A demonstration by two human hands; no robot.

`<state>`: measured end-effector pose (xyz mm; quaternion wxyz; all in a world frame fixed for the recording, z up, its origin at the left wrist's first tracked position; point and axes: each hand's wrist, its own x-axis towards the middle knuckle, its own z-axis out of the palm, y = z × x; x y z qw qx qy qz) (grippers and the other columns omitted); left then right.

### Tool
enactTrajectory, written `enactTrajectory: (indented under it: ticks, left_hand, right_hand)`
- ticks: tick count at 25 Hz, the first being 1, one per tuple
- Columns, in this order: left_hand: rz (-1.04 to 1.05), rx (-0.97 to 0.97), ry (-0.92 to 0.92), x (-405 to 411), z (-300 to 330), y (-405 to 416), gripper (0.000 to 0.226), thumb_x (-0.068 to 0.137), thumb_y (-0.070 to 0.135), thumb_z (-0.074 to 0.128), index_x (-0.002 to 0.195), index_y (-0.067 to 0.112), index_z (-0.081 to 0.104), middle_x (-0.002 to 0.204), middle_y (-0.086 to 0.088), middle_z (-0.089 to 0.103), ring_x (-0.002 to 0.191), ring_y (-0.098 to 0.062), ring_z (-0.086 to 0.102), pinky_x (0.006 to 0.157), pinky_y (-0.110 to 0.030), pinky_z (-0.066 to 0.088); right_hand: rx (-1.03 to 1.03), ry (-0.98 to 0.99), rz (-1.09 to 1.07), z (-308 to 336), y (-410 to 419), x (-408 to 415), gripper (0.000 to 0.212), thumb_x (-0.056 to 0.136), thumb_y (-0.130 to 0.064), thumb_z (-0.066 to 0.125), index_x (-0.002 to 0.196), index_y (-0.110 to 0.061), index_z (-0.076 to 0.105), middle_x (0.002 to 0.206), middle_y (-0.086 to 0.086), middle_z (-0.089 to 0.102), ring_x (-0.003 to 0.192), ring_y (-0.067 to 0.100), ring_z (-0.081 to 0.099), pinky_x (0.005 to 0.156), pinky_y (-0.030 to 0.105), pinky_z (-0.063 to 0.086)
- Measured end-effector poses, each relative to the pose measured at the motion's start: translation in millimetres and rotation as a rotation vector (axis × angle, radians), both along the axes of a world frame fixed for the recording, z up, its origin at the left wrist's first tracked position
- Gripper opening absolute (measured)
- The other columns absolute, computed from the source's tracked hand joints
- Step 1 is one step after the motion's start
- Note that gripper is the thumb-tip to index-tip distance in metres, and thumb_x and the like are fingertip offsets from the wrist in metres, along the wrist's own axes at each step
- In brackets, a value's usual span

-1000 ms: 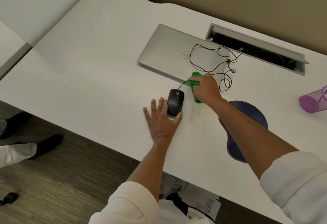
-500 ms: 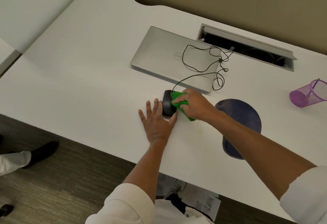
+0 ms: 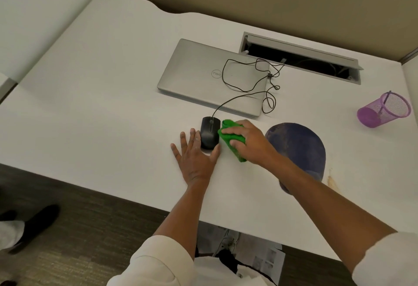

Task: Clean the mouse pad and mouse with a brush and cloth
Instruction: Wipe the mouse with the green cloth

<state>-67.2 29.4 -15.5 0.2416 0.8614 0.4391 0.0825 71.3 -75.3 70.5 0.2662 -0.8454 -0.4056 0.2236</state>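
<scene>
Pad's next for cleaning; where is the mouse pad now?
Head view: the mouse pad lies on the desk's right side, partly under the right forearm, beside the cloth.

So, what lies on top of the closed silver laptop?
Loops of the thin black mouse cable lie on the closed silver laptop; nothing else. Its underside is hidden.

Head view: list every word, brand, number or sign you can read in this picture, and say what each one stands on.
"DELL": round logo on the lid of the closed silver laptop, seen upside down from here.
Printed sheets on the floor under the desk: print too small and blurred to read.
Mouse, green cloth, mouse pad, purple mesh cup: no readable text.
</scene>
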Motion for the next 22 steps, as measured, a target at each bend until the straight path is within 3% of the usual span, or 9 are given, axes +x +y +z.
enactTrajectory:
  ticks: [4,8,13,19,22]
  left_hand:
    - [0.008,-0.004,0.019,2,2,-1,0.085,0.090,0.073,0.048,0.157,0.023,0.036,0.166,0.009,0.028,0.158,-0.017,0.006,0.125,-0.047,-0.012]
    - [-0.009,-0.007,0.033,0,2,-1,0.077,0.093,0.057,0.050,0.158,0.021,0.032,0.167,0.006,0.026,0.158,-0.018,0.003,0.126,-0.051,-0.009]
    - [0.000,0.003,0.021,2,2,-2,0.089,0.089,0.079,0.043,0.157,0.022,0.036,0.166,0.007,0.028,0.158,-0.019,0.007,0.125,-0.048,-0.010]
    - [0.004,-0.002,-0.006,2,5,-2,0.092,0.080,0.066,0.017,0.158,0.020,0.035,0.166,0.006,0.028,0.158,-0.017,0.004,0.126,-0.050,-0.009]
    - [-0.001,-0.002,0.022,1,3,-1,0.079,0.092,0.064,0.037,0.158,0.021,0.033,0.167,0.006,0.026,0.158,-0.018,0.003,0.126,-0.051,-0.009]
  right_hand:
    - [-0.008,-0.035,-0.035,-16,24,-14,0.039,0.084,-0.020,0.059,0.121,-0.029,0.069,0.128,0.005,0.052,0.112,0.031,0.053,0.105,0.037,0.039]
    - [0.009,-0.033,0.110,-18,-4,-45,0.034,0.085,-0.018,0.061,0.116,-0.025,0.071,0.125,0.004,0.057,0.109,0.023,0.055,0.100,0.033,0.042]
    - [0.027,-0.036,-0.075,-12,-1,-4,0.035,0.083,-0.022,0.059,0.116,-0.028,0.071,0.123,0.003,0.056,0.109,0.027,0.055,0.100,0.040,0.044]
    - [-0.036,-0.086,0.051,-16,27,-39,0.035,0.088,-0.017,0.059,0.119,-0.029,0.069,0.134,0.001,0.051,0.114,0.026,0.047,0.103,0.029,0.035]
    - [-0.084,-0.012,0.167,-5,20,-26,0.035,0.084,-0.018,0.063,0.115,-0.031,0.071,0.125,0.000,0.056,0.108,0.021,0.053,0.100,0.033,0.042]
